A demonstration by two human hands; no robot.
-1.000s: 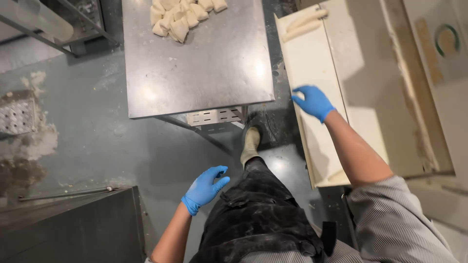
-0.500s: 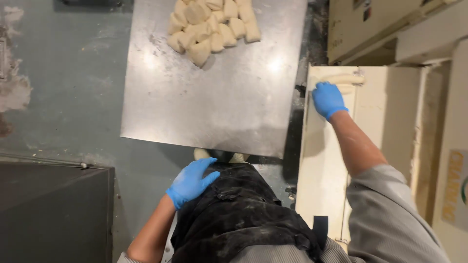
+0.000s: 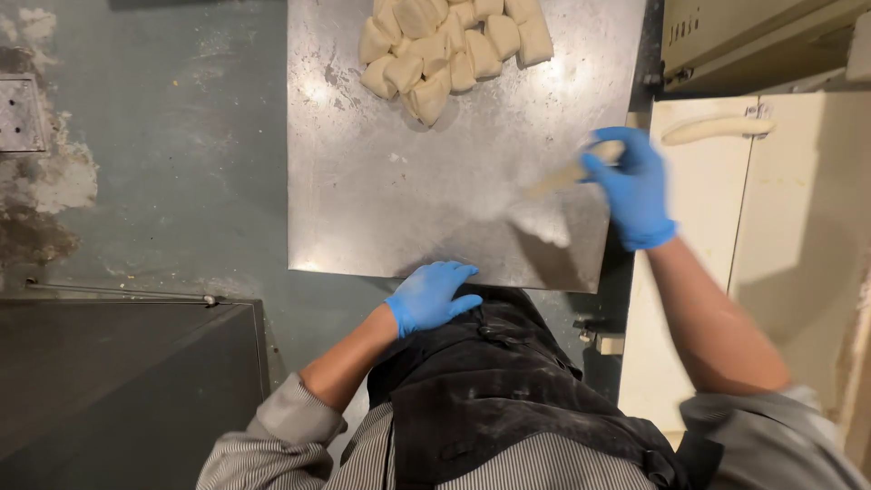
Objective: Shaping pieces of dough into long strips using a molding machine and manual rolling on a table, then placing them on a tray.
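Both my hands wear blue gloves. My right hand is over the right edge of a steel table and grips a long strip of dough, which is blurred by motion. My left hand rests open, fingers spread, at the near edge of the table, holding nothing. A pile of several cut dough pieces lies at the far end of the table top. Another rolled dough strip lies on the cream tray of a machine to the right.
A cream machine housing stands at the far right. The grey floor lies left of the table, with a metal drain cover and worn patches. A dark metal surface fills the near left. I wear a dark apron.
My right hand has come off the machine tray and moved left over the table with a dough strip. My left hand has moved forward to the table's near edge. The view has shifted forward.
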